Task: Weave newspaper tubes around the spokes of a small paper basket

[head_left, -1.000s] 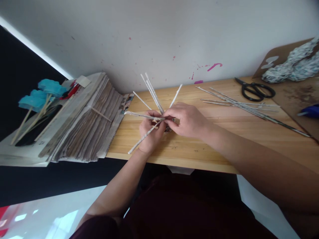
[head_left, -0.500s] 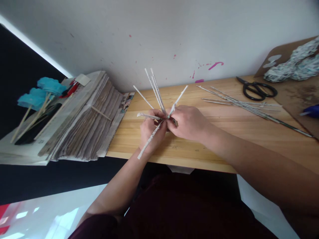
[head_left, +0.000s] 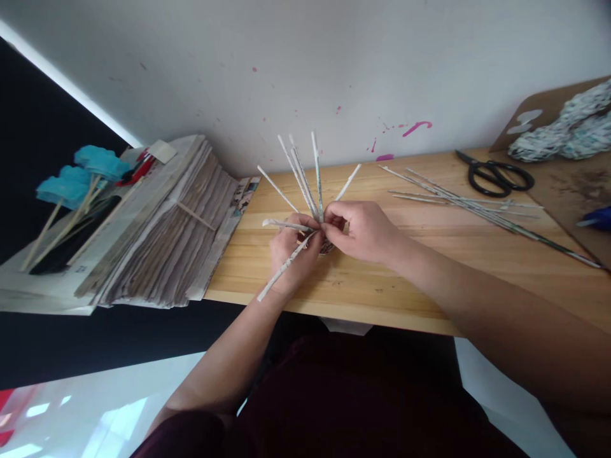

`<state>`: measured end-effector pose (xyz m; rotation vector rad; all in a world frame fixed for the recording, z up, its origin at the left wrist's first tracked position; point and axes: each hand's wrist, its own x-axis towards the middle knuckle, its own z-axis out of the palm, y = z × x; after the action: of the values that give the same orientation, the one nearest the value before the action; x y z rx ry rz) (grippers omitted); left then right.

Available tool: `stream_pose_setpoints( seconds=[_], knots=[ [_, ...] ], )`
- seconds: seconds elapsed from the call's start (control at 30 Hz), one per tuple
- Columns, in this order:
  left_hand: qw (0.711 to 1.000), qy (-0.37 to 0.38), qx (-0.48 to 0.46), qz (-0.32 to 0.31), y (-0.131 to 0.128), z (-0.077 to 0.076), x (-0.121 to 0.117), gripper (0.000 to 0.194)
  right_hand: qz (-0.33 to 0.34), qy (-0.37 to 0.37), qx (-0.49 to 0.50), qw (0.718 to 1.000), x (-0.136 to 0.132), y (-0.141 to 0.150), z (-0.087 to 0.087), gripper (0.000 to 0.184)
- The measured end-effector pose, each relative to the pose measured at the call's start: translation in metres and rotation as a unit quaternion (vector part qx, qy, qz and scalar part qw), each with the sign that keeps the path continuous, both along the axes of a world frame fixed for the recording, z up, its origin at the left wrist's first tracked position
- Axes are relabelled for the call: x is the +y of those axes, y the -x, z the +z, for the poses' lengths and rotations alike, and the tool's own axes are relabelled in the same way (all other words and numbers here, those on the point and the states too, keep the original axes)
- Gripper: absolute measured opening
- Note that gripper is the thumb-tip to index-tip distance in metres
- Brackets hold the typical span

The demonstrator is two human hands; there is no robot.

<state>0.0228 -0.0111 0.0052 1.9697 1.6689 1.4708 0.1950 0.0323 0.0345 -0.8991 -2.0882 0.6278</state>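
Between my hands, over the wooden table, is a small woven piece of rolled paper sticks (head_left: pixel 298 170), its thin whitish sticks fanning out in several directions. My left hand (head_left: pixel 292 251) is closed around its lower left side, with one stick crossing in front toward my wrist. My right hand (head_left: pixel 363 230) pinches at the centre where the sticks meet, thumb and fingertips together. A bit of the woven base shows below the right fingers; most of it is hidden by both hands.
Loose rolled paper sticks (head_left: pixel 477 207) lie on the table (head_left: pixel 410 292) to the right, near black scissors (head_left: pixel 494 177). Farther right are bundled paper cords (head_left: pixel 568 130) against cardboard. At left stands a newspaper stack (head_left: pixel 167 254) with blue paper flowers (head_left: pixel 102 162) on top.
One stick near my right hand now points up beside the upright ones, and another slanted right shows behind the hand. The right fingers have shifted slightly at the centre; the left hand keeps its hold.
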Motion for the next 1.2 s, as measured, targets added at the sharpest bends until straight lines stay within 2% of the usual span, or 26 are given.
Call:
stream_pose_setpoints(
  seconds=[0.27, 0.4, 0.53, 0.7, 0.93, 1.2],
  knots=[
    [0.999, -0.027, 0.012, -0.026, 0.006, -0.004, 0.001, 0.008, 0.026, 0.027, 0.044, 0.998, 0.0, 0.0, -0.001, 0.007],
    [0.997, -0.045, 0.025, -0.051, 0.009, -0.004, 0.002, 0.007, 0.039, 0.057, 0.089, 0.994, -0.002, 0.0, 0.003, 0.014],
    [0.994, -0.064, 0.061, -0.059, 0.013, 0.0, 0.001, 0.006, 0.046, 0.082, 0.08, 0.992, -0.001, -0.001, 0.006, 0.02],
    [0.985, -0.085, 0.122, -0.086, 0.017, 0.003, 0.001, 0.006, 0.047, 0.102, 0.086, 0.99, 0.0, -0.002, 0.005, 0.018],
    [0.987, -0.09, 0.092, -0.094, 0.014, 0.002, 0.003, 0.012, 0.04, 0.085, 0.103, 0.99, -0.001, -0.002, 0.005, 0.015],
    [0.978, -0.103, 0.151, -0.103, 0.018, 0.001, 0.002, 0.006, 0.043, 0.107, 0.097, 0.989, 0.003, -0.004, 0.006, 0.019]
  ],
)
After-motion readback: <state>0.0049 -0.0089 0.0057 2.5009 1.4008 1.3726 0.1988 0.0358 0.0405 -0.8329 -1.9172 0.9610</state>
